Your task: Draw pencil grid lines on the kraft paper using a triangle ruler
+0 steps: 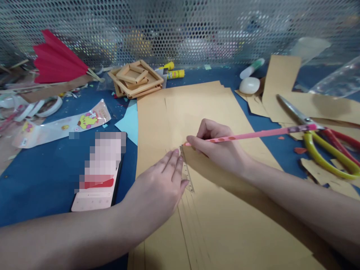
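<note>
My right hand (218,142) pinches a long pink pencil (253,135), its tip at the upper end of a clear ruler (188,174). With fingers stretched out flat, my left hand (160,183) presses down on that ruler against brown kraft paper (236,217). Several thin pencil lines run along the sheet below and beside the ruler. Part of the ruler is hidden under the left fingers. The pencil's far end reaches over toward the scissors (332,153) on the right.
A phone (95,183) lies left of the paper, near a printed plastic sleeve (67,122). Stacked wooden frames (137,78), glue sticks (176,74) and a red paper fan (57,60) sit toward the back. A perforated metal panel (180,30) stands behind. Cut kraft pieces (281,75) lie right.
</note>
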`<action>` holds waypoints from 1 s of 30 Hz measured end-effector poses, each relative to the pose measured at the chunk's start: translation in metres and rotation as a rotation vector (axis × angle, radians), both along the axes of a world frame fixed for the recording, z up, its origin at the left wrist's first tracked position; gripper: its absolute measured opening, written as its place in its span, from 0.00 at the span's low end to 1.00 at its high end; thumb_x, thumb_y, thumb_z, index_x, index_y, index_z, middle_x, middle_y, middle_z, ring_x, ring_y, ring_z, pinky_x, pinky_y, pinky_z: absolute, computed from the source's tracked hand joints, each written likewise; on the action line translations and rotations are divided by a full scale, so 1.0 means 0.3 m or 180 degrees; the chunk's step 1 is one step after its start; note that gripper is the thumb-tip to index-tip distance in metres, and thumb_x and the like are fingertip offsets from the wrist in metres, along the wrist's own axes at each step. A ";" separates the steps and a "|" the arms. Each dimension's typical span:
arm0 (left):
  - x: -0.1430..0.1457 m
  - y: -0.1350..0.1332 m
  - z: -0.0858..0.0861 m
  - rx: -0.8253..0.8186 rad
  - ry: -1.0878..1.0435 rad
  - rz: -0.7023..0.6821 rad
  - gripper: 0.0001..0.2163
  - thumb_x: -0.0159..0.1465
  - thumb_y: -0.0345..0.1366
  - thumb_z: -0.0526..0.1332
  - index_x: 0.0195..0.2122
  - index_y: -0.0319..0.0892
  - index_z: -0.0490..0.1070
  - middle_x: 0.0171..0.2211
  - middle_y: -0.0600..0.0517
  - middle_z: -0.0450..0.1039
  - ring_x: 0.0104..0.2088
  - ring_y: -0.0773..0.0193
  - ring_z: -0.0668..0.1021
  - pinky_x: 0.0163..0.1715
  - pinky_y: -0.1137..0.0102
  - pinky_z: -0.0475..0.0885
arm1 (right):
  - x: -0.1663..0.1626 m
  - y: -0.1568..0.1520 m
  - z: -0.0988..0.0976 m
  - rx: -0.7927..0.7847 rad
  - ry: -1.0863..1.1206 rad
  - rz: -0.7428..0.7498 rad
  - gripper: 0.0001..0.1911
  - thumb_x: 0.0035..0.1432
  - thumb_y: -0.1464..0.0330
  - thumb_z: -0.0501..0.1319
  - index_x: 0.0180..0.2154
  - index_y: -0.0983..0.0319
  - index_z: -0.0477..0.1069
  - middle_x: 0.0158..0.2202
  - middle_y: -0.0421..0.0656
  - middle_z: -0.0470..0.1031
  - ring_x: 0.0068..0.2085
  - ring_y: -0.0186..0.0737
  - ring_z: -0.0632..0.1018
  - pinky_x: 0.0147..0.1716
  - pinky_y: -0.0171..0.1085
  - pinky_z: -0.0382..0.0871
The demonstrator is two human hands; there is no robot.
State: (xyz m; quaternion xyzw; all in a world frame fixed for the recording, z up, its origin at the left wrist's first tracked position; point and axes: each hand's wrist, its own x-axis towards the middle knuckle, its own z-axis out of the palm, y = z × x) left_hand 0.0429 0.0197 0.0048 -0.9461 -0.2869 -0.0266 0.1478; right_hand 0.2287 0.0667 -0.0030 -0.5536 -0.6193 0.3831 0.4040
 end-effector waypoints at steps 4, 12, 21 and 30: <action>0.002 0.004 -0.004 0.0022 0.0011 0.0017 0.21 0.71 0.33 0.42 0.55 0.24 0.65 0.55 0.34 0.64 0.58 0.52 0.67 0.57 0.63 0.65 | 0.001 0.001 0.003 -0.0006 0.0008 -0.0013 0.14 0.51 0.73 0.61 0.21 0.60 0.57 0.19 0.35 0.62 0.22 0.29 0.64 0.20 0.33 0.55; 0.000 -0.001 0.001 0.0022 0.0015 0.0017 0.21 0.70 0.34 0.44 0.55 0.22 0.63 0.55 0.33 0.63 0.58 0.52 0.67 0.57 0.63 0.65 | 0.011 0.000 0.012 -0.0179 -0.0065 0.0118 0.14 0.48 0.74 0.62 0.20 0.61 0.57 0.18 0.35 0.62 0.21 0.29 0.63 0.18 0.32 0.52; 0.004 -0.001 0.000 0.0013 -0.0018 0.0050 0.20 0.71 0.34 0.45 0.55 0.22 0.64 0.55 0.34 0.64 0.57 0.52 0.68 0.55 0.63 0.66 | 0.013 -0.001 0.032 -0.0283 -0.0119 0.0393 0.15 0.45 0.75 0.62 0.17 0.62 0.56 0.16 0.33 0.58 0.20 0.26 0.59 0.16 0.31 0.48; 0.002 -0.002 -0.004 -0.0027 -0.0131 0.0060 0.21 0.71 0.35 0.45 0.54 0.22 0.64 0.55 0.33 0.64 0.57 0.52 0.69 0.55 0.63 0.67 | 0.015 0.005 0.026 -0.0227 -0.0020 0.0175 0.13 0.47 0.74 0.61 0.19 0.61 0.57 0.17 0.34 0.61 0.20 0.28 0.61 0.17 0.32 0.51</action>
